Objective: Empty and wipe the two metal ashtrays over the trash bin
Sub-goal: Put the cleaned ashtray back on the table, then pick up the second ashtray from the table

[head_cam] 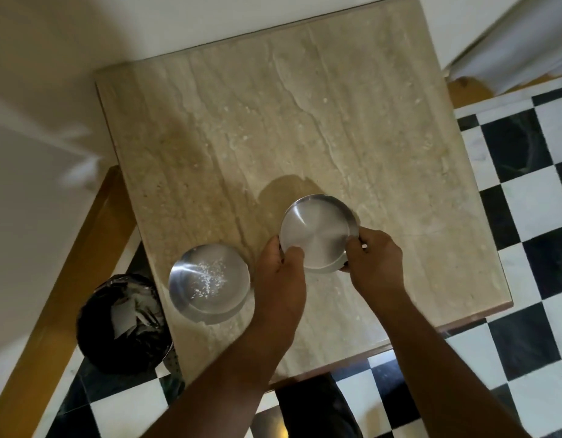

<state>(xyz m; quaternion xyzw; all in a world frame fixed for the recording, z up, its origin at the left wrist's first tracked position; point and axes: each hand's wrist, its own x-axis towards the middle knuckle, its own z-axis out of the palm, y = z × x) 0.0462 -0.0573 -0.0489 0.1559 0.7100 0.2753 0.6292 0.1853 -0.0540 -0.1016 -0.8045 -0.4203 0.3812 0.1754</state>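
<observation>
Two round metal ashtrays are on the beige marble table (pixel 305 121). The right ashtray (pixel 317 232) looks bare inside and is tilted toward me; my left hand (pixel 281 273) grips its left rim and my right hand (pixel 376 257) grips its right rim. The left ashtray (pixel 208 281) rests flat near the table's left front edge, with white ash specks inside. A trash bin (pixel 123 324) lined with a black bag stands on the floor just left of the table, with crumpled white paper inside.
The floor (pixel 526 216) is black-and-white chequered tile. A wooden frame (pixel 67 279) runs diagonally at the left beside white bedding (pixel 29 200). White cloth (pixel 510 42) lies at the upper right.
</observation>
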